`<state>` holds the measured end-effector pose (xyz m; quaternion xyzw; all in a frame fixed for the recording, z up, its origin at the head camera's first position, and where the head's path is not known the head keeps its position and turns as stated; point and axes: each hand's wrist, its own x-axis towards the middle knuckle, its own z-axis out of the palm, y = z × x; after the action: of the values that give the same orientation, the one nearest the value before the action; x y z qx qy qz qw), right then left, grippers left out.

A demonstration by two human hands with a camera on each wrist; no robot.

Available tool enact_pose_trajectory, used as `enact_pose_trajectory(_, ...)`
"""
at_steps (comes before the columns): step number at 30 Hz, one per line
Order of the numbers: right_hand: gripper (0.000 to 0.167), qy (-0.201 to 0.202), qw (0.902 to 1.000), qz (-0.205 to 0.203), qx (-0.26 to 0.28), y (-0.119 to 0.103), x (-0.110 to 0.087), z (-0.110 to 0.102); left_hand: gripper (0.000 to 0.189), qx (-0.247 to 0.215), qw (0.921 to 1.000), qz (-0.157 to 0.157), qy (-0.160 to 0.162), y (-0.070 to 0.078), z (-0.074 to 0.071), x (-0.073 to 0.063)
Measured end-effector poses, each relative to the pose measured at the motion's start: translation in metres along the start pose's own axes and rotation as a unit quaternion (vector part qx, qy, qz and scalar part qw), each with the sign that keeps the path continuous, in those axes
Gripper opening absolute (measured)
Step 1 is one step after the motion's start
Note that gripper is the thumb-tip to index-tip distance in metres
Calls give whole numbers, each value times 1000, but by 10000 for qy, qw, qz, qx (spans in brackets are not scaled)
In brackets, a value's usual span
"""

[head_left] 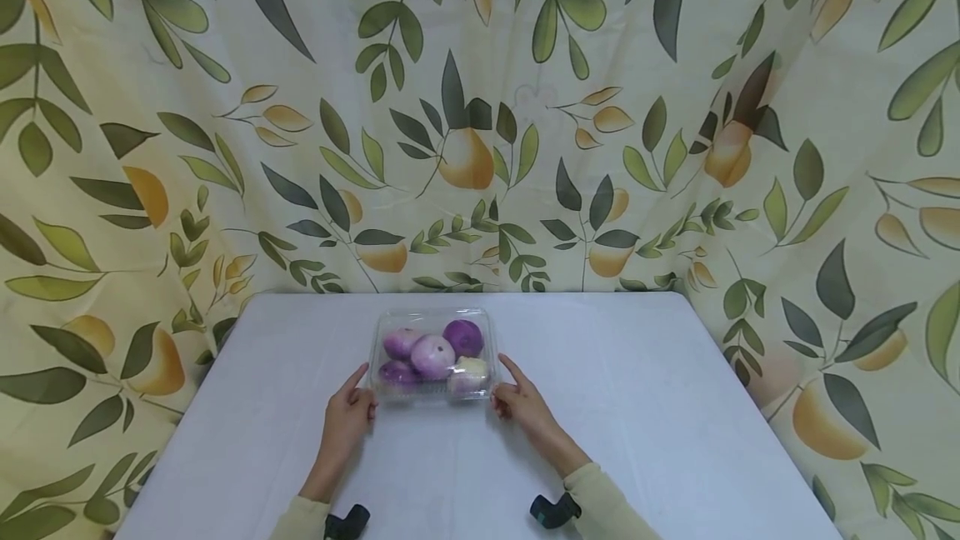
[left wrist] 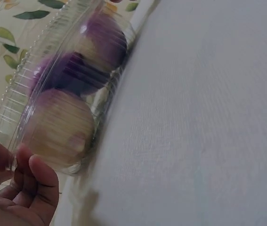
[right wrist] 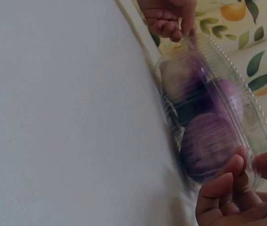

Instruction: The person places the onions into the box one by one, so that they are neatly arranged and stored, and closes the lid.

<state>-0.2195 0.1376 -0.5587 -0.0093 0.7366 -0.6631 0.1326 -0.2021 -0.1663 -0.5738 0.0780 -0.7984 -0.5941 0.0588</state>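
A clear plastic clamshell container (head_left: 382,397) with a ridged rim stands toward the back of the table. Inside lie several purple onions (head_left: 432,357), one at the front right paler than the others. My left hand (head_left: 348,423) holds the container's left side near the front corner, its index finger stretched along the edge. On the opposite side, my right hand (head_left: 531,417) pinches the right edge near the front corner, index finger likewise extended. Both wrist views show fingertips against the rim, with the left hand (left wrist: 25,193) and right hand (right wrist: 237,197) partly cut off by the frame.
A white cloth covers the table (head_left: 600,382). Behind and at both sides hangs a curtain (head_left: 480,215) printed with leaves and fruit. A black wrist device (head_left: 347,522) sits at the left sleeve, another black wrist device (head_left: 555,512) at the right.
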Motion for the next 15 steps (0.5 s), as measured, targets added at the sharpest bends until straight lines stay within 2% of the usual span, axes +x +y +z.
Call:
enact_pose_trajectory(5,63,107,9999,122,-56,-1,-1,-4,48,-129,9998,-43,-144,4,-4,-4)
enact_pose_trajectory(8,64,219,9994,163,-214,-2,-2,-8,46,-84,9999,-109,-100,5,-8,-6)
enact_pose_trajectory(15,60,682,9943,-28,-819,-6,-6,-27,46,322,9992,182,135,11,-18,-7)
